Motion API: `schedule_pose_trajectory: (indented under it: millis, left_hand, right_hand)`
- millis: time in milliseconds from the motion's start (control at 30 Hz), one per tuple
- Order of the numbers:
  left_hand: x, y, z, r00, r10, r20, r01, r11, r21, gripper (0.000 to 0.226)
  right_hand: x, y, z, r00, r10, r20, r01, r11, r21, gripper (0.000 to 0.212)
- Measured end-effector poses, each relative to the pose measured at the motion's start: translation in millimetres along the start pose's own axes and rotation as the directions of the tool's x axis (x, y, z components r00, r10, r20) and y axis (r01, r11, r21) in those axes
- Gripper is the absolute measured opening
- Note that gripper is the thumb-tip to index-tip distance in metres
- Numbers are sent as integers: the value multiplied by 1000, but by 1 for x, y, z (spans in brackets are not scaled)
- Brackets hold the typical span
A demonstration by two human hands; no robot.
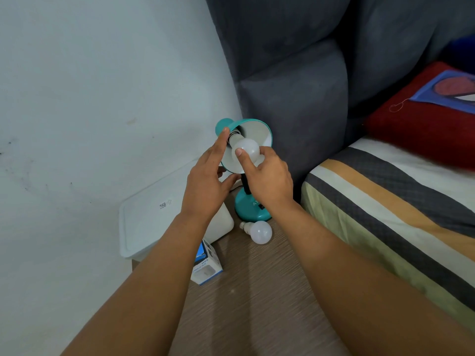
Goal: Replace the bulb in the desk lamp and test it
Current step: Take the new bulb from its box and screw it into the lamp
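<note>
A teal desk lamp [253, 205] stands on a brown bedside table, its shade [259, 129] tilted toward me. A white bulb [248, 147] sits in the shade's socket. My right hand [267, 176] is closed around that bulb from below, thumb on its front. My left hand [208, 178] is open beside the shade, with its fingertips touching the shade's left rim and back. A second white bulb [258, 232] lies loose on the table in front of the lamp's base.
A white lidded plastic box [154, 214] sits at the table's left, against the wall. A blue-and-white bulb carton [207, 265] lies under my left forearm. A grey upholstered headboard [295, 86] and a striped bed [385, 201] border the right.
</note>
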State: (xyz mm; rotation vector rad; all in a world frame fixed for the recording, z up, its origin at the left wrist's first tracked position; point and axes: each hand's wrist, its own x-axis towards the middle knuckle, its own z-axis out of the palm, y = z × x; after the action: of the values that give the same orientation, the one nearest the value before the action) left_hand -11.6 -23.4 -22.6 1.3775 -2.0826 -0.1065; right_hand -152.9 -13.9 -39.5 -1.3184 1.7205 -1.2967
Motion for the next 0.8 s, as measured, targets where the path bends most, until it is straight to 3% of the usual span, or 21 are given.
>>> schedule_pose_trajectory:
  millis: [333,567,800]
  left_hand:
    - [-12,20,-32,993,5,122,-10,999,44,108]
    - [-59,16,-65,991,-125,47,122,991,60,89]
    - [-127,-18,-92,943,-330,-29,332,942,56,58]
  right_hand:
    - [-15,-2,-19,999,-14,52,17,998,-57,79]
    - [-47,-10,-37,984,-155,82,157,988,-14,46]
    - [-83,-12,-20,908,-281,311,276,959,60,23]
